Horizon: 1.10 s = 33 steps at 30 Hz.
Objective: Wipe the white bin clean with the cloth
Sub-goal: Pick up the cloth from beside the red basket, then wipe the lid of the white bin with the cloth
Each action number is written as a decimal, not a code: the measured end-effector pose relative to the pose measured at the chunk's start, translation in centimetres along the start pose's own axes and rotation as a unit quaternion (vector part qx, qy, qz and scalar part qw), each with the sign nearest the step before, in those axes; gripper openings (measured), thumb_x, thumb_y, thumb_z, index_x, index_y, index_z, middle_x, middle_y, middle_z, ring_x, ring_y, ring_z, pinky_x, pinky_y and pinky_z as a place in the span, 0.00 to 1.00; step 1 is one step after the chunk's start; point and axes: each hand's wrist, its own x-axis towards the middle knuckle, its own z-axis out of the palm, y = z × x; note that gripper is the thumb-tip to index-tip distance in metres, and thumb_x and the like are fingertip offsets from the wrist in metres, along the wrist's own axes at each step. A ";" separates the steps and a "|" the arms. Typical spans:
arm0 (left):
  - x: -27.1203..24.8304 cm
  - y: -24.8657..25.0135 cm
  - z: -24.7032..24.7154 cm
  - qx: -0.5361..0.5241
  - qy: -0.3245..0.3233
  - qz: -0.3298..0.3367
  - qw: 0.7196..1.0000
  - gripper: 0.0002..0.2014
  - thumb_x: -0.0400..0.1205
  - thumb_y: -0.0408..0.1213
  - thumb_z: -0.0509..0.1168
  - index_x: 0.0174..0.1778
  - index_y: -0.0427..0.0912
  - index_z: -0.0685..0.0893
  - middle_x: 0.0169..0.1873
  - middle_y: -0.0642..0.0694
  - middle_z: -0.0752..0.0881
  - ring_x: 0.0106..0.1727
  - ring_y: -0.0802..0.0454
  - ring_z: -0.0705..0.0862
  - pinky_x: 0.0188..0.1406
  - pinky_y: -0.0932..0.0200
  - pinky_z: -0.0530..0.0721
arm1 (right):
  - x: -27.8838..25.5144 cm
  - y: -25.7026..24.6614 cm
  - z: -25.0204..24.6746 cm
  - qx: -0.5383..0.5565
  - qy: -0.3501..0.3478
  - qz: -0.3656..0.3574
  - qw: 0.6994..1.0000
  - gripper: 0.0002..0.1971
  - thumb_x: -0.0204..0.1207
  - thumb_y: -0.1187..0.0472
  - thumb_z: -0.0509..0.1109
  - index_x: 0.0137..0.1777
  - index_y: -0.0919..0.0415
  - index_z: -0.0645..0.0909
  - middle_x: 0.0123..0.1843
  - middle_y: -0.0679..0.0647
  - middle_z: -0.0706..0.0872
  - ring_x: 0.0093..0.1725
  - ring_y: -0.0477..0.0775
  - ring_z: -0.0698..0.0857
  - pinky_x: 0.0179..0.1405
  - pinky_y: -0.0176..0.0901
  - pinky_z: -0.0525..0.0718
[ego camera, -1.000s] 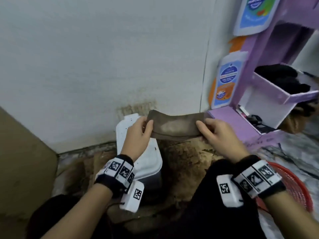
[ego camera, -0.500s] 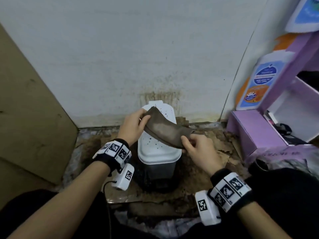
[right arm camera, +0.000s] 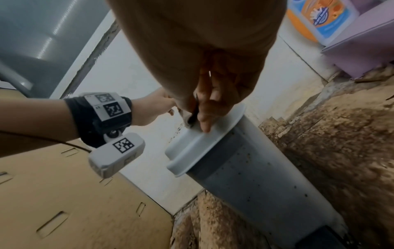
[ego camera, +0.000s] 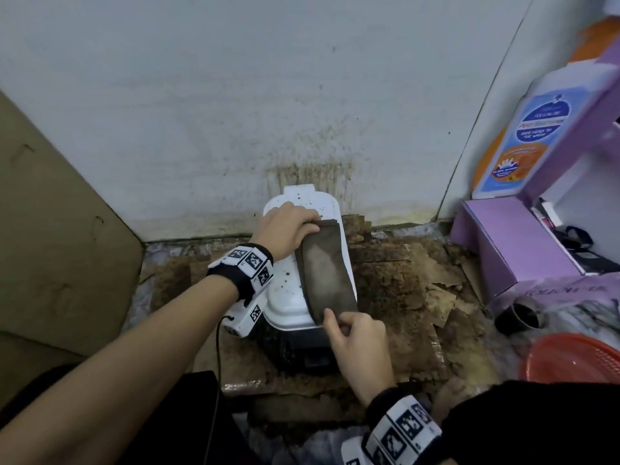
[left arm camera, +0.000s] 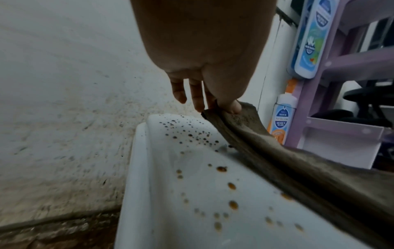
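A small white bin (ego camera: 285,297) with a closed lid stands on the floor against the wall; brown spots dot its lid (left arm camera: 192,185). A dirty brown cloth (ego camera: 327,273) lies stretched along the right side of the lid. My left hand (ego camera: 288,226) pinches the cloth's far end (left arm camera: 226,109) at the back of the lid. My right hand (ego camera: 355,333) pinches the near end at the lid's front edge (right arm camera: 204,144). The bin's grey body (right arm camera: 255,185) shows in the right wrist view.
Stained, torn cardboard (ego camera: 402,297) covers the floor around the bin. A purple shelf unit (ego camera: 520,243) with bottles stands at the right, a red basket (ego camera: 577,357) and a dark cup (ego camera: 518,315) near it. A brown cardboard panel (ego camera: 50,229) leans at the left.
The cloth, held up in the air between both hands, has come down and turned lengthwise onto the bin lid. My left hand moved to the back, my right to the front.
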 end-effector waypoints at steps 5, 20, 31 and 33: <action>0.8 0.1 0.9 0.040 -0.018 -0.006 0.999 0.13 0.92 0.48 0.61 0.64 0.49 0.88 0.54 0.47 0.89 0.58 0.44 0.80 0.47 0.55 0.63 | 0.3 -0.1 -0.2 -0.049 -0.088 0.026 0.995 0.28 0.84 0.37 0.62 0.31 0.55 0.87 0.26 0.47 0.88 0.30 0.42 0.86 0.41 0.48 0.86; -9.4 -1.8 2.3 -0.157 0.042 -0.192 0.968 0.33 0.90 0.54 0.60 0.89 0.45 0.59 0.85 0.47 0.64 0.84 0.47 0.68 0.84 0.41 0.66 | 7.6 -0.4 0.1 -0.168 -0.017 -0.277 0.946 0.22 0.89 0.50 0.59 0.80 0.56 0.72 0.82 0.54 0.70 0.84 0.53 0.64 0.82 0.48 0.64; -14.1 -1.3 7.4 -0.328 -0.012 -0.206 0.922 0.68 0.60 0.81 0.73 0.87 0.70 0.34 0.88 0.69 0.46 0.89 0.66 0.48 0.89 0.43 0.57 | 9.0 0.3 2.1 -0.267 -0.062 -0.277 0.921 0.33 0.89 0.46 0.44 0.90 0.63 0.49 0.92 0.56 0.49 0.91 0.53 0.47 0.89 0.49 0.45; -14.3 -1.3 7.8 -0.335 -0.001 -0.188 0.923 0.66 0.61 0.75 0.78 0.81 0.81 0.32 0.79 0.86 0.43 0.81 0.84 0.45 0.86 0.50 0.56 | 10.0 0.0 2.1 -0.270 -0.077 -0.274 0.920 0.34 0.89 0.45 0.44 0.90 0.62 0.49 0.92 0.56 0.48 0.91 0.53 0.46 0.90 0.50 0.46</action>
